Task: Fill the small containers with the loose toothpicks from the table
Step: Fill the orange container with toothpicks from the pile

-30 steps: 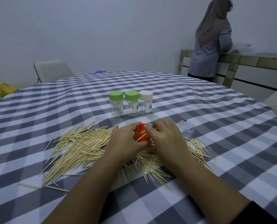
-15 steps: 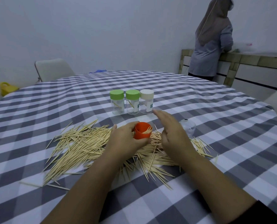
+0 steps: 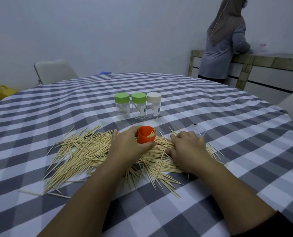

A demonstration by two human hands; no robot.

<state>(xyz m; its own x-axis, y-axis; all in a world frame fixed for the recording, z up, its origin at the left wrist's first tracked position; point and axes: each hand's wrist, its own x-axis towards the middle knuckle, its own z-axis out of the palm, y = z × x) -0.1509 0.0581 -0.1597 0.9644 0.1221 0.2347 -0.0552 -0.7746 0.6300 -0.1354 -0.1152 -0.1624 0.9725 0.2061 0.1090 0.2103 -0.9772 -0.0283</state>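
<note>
Since half a second ago the right hand [image 3: 187, 148] has dropped from mid-air at about 1 o'clock of the orange cup onto the heap, while the left hand has kept its hold.

At 9 o'clock of the hands, the toothpicks [image 3: 77, 151] lie loose in a wide heap on the checked tablecloth [image 3: 39, 110]. The left hand [image 3: 127, 146] grips the orange cup [image 3: 145, 137], fingers and thumb curled round it, mouth upward, a few toothpicks inside. At 12 o'clock of it three capped jars stand in a row, touching: two with green lids [image 3: 122, 98] and one with a white lid [image 3: 153, 97]. The right hand rests on the toothpicks, fingers bent; whether it pinches any I cannot tell. A clear jar [image 3: 198, 130] lies just beyond it at 1 o'clock.
</note>
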